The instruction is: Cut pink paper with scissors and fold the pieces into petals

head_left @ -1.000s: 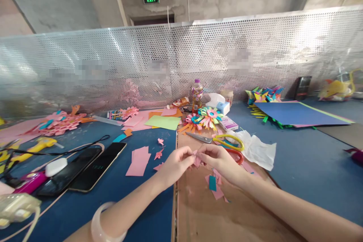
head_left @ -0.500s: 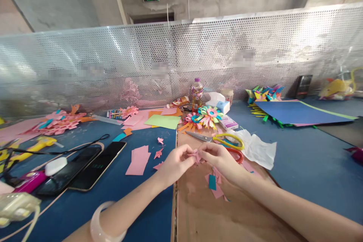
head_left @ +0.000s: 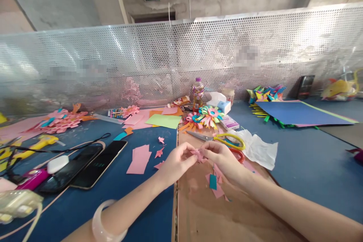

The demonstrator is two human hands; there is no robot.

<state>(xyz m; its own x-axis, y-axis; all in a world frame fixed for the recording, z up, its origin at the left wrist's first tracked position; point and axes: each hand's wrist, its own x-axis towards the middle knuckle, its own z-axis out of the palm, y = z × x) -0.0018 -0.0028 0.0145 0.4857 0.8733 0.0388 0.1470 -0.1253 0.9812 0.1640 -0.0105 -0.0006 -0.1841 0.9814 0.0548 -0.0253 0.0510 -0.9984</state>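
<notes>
Between my two hands is a small folded pink paper piece (head_left: 199, 155), pinched from both sides above the brown board (head_left: 204, 211). My left hand (head_left: 178, 160) grips its left side with thumb and fingers; my right hand (head_left: 219, 157) pinches the right side. Fingers hide part of its shape. Small folded pink pieces (head_left: 159, 153) lie left of my left hand, beside a few flat pink paper rectangles (head_left: 138, 160). Under my right hand are pink scraps and a teal paper scrap (head_left: 213, 182). Scissors with yellow handles (head_left: 231, 141) lie just beyond my right hand.
Paper flowers (head_left: 210, 116), a drink bottle (head_left: 198, 94) and a tissue pack (head_left: 224, 106) stand farther back. Phones (head_left: 99, 166) and a yellow glue gun (head_left: 41, 143) with cables lie left. Blue card sheets (head_left: 300, 113) lie right. A perforated metal screen (head_left: 136, 60) borders the back.
The pink paper piece has turned slightly between my fingers, and more of it shows now. Both hands keep nearly the same place. The whole view has shifted a little.
</notes>
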